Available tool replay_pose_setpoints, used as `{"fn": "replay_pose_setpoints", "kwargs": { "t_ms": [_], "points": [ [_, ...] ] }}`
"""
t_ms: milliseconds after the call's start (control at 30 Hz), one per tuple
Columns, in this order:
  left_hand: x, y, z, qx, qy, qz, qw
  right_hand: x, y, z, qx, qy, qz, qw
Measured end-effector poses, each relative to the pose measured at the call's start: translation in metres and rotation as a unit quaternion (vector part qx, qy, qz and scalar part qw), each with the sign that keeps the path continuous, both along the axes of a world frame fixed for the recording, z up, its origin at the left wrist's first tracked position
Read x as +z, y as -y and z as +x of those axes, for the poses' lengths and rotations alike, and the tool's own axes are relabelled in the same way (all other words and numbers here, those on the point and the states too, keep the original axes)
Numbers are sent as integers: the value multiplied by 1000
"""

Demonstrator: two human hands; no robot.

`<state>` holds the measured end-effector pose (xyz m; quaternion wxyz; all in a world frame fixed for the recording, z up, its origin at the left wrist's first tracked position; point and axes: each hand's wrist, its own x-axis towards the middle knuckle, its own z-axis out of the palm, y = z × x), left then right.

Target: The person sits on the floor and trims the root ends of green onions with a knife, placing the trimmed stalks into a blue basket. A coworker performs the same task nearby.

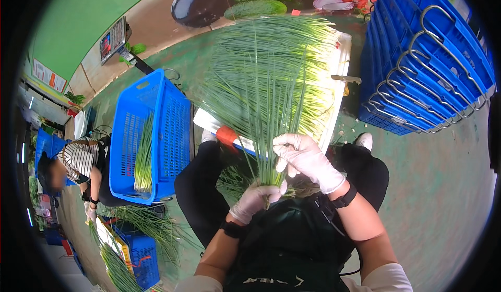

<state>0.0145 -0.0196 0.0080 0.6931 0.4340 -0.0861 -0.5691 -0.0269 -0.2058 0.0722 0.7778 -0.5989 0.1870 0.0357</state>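
A small bunch of long green chives or thin scallions [270, 170] stands upright in my left hand [256, 202], which wears a white glove and grips the pale lower ends. My right hand [307, 159], also gloved, is just above it on the right. Its curled thumb and fingers are at the stalks; whether they pinch any is hidden. Beyond both hands, a thick layer of the same greens [270, 77] covers a white board [342, 53], pale ends to the right. Loose leafy scraps [235, 182] lie low between my knees.
A blue crate [172, 135] on the left holds a bundle of greens [145, 155]. Stacked blue crates with metal handles [422, 77] rise at right. A knife-like tool [347, 79] projects from the board's edge. At far left a person [80, 159] handles greens; a scale [113, 39] stands behind.
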Motion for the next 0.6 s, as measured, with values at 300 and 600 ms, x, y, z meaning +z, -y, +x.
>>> {"fn": "replay_pose_setpoints", "kwargs": {
  "t_ms": [300,600],
  "points": [
    [-3,-1,4,50,-65,-53,995,-11,-1,1,-66,47,-25,996],
    [-31,-3,15,131,-250,-74,956,-32,2,-2,-114,119,25,986]
  ]
}}
